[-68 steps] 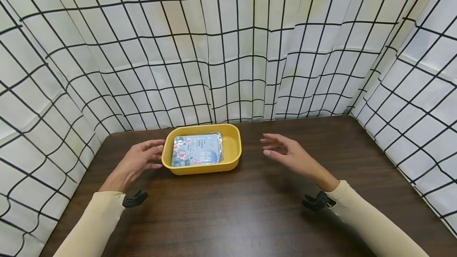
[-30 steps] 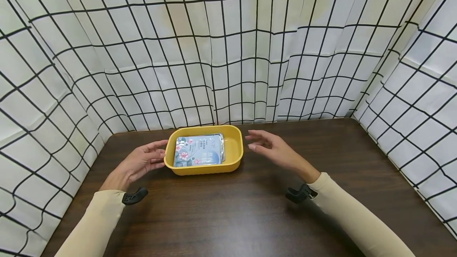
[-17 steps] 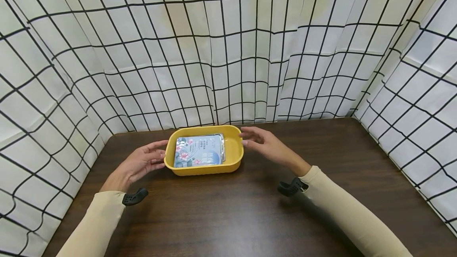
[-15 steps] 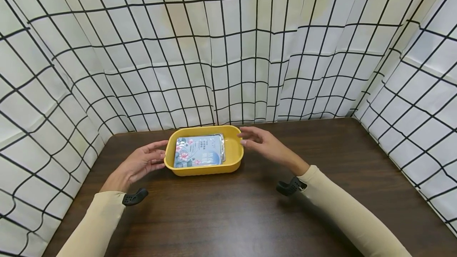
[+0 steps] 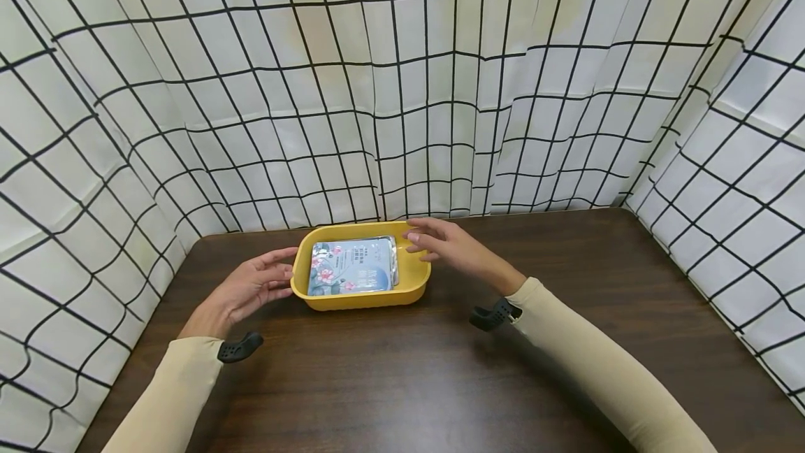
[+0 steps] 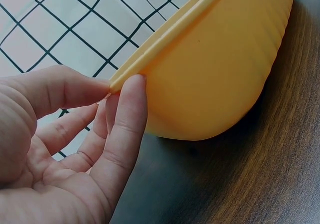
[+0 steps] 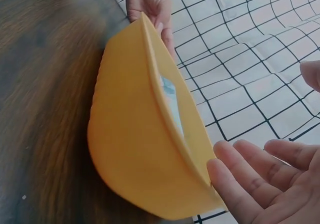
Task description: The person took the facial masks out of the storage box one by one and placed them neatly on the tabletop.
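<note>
A yellow plastic basket (image 5: 365, 303) stands on the table, towards its back edge. Inside it, flat packets lie stacked; the top one is a light blue printed packet (image 5: 349, 268) with pink flowers, and a silvery edge shows beneath. My left hand (image 5: 251, 282) is at the basket's left end. In the left wrist view its thumb and a finger (image 6: 131, 114) pinch the rim. My right hand (image 5: 449, 247) reaches over the right end of the basket, its fingers spread and relaxed with nothing in them. The right wrist view shows those fingertips (image 7: 220, 176) right at the rim.
The dark wooden table (image 5: 377, 376) extends in front of the basket and to its right. A white curtain with a black grid (image 5: 415, 124) rises behind the table and along both sides. Each wrist wears a black band (image 5: 240, 348).
My right hand has moved left, from well apart from the basket to over its right end. The left hand stays at the left end, and the packets lie as before.
</note>
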The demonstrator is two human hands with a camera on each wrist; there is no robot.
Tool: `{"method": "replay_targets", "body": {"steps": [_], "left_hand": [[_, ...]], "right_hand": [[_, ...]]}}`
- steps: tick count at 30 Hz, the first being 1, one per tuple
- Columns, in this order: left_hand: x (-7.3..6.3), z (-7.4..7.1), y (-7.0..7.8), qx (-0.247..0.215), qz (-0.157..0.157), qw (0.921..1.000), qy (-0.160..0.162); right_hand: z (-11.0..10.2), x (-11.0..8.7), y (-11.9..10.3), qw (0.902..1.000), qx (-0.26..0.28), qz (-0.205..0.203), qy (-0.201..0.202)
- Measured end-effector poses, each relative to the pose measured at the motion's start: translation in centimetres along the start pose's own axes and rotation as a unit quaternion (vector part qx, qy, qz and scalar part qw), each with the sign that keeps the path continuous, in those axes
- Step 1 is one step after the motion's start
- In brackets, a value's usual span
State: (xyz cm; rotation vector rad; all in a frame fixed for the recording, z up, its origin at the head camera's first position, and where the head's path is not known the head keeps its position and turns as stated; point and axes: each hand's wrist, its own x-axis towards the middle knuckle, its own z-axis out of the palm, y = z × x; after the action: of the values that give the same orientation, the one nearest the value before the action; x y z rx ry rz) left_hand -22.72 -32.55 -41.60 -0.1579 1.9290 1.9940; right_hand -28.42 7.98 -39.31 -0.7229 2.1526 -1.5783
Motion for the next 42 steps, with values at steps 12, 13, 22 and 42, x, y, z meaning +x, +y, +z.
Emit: {"method": "replay_targets", "body": {"steps": [12,13,22,42], "left_hand": [[-0.1,0.0,0.1,-0.005,-0.002,1.0000,0.001],[-0.1,0.0,0.0,-0.004,-0.001,1.0000,0.001],[0.1,-0.1,-0.2,-0.003,0.000,1.0000,0.000],[0.1,-0.2,-0.4,-0.004,0.016,0.9998,-0.011]], "right_hand": [[0.5,2.1,-1.5,0.9993,0.020,-0.012,-0.029],[0.5,2.2,-1.6,0.9993,0.017,-0.012,-0.030],[0.8,3.5,-1.7,0.9988,0.034,0.015,-0.034],[1.7,6.0,-2.1,0.9955,0.039,0.079,-0.036]]}}
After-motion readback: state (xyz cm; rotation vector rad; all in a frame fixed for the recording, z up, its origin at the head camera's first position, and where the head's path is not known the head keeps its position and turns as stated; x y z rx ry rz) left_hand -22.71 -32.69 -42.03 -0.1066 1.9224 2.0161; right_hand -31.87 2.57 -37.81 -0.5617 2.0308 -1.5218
